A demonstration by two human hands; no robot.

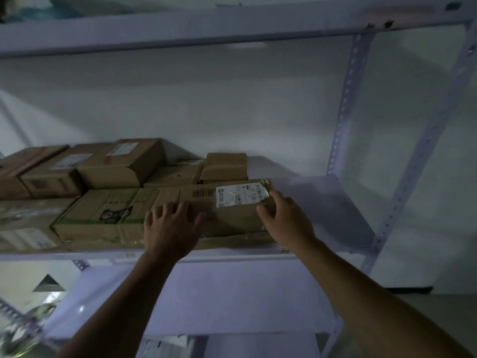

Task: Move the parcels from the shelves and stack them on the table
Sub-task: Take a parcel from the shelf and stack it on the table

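Several brown cardboard parcels sit on a white metal shelf (pixel 322 202). The nearest one, a flat parcel with a white shipping label (pixel 232 215), lies at the shelf's front edge. My left hand (pixel 167 228) rests on its left part with fingers spread. At the parcel's right end my right hand (pixel 286 218) has the thumb on the top face and the fingers round the side. To the left lies a parcel with a green print and a cartoon face (pixel 103 215). Behind stand a small box (pixel 224 166) and a larger labelled box (pixel 124 164).
The right part of the shelf board is bare, bounded by perforated white uprights (pixel 343 112). Another shelf board (pixel 180 29) runs overhead. A lower shelf (pixel 206 293) lies beneath my forearms. A white wall stands behind.
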